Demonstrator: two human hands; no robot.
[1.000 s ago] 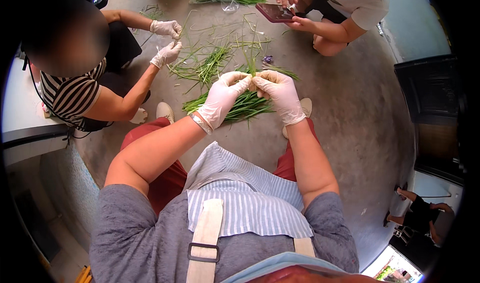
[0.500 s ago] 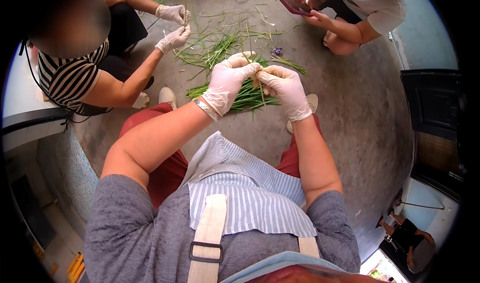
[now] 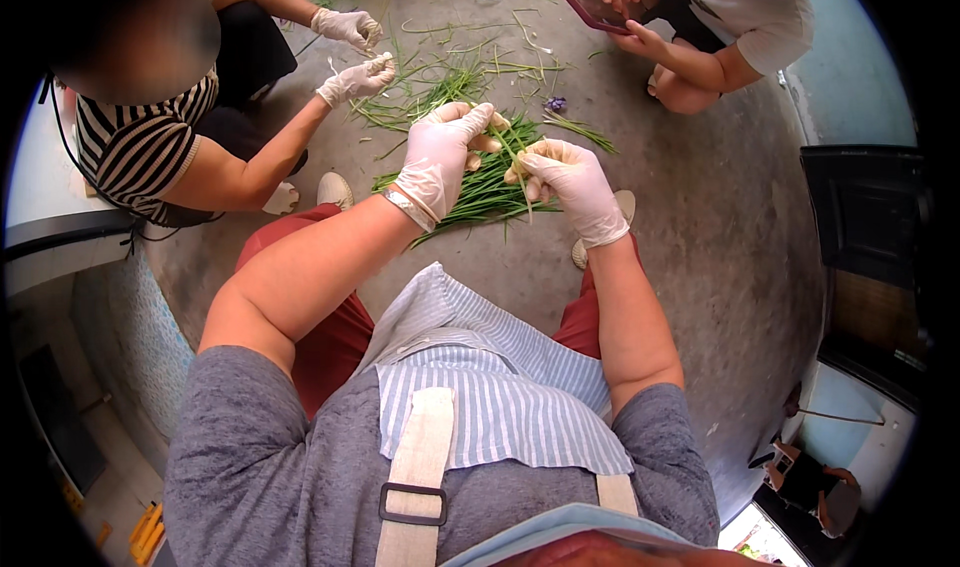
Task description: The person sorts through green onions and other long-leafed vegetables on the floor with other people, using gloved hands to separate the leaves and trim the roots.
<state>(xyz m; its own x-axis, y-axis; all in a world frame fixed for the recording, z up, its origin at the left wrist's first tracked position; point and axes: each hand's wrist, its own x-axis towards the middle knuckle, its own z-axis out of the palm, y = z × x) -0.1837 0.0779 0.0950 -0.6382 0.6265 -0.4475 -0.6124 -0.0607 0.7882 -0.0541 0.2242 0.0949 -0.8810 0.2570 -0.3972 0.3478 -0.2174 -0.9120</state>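
The person's two hands, both in pale gloves, are apart from each other above the floor [image 3: 720,227]. The right hand [image 3: 577,187] pinches a slender green stalk [image 3: 508,147] between thumb and fingers; the stalk slants up toward the left hand, and a paler end hangs below the grip. The left hand [image 3: 438,157] has its fingers bent, thumb toward forefinger, at the stalk's upper part; whether it grips the stalk cannot be told. Directly below both hands lies a pile of green stalks [image 3: 478,202], partly hidden by them. Beyond it, loose stalks [image 3: 525,67] are scattered, with a small bundle [image 3: 585,132] to the right beside a purple item [image 3: 556,104]. At left, a co-worker's gloved hands [image 3: 357,82] are apart. At upper right, another person holds a tablet [image 3: 592,9] in a dark red case.
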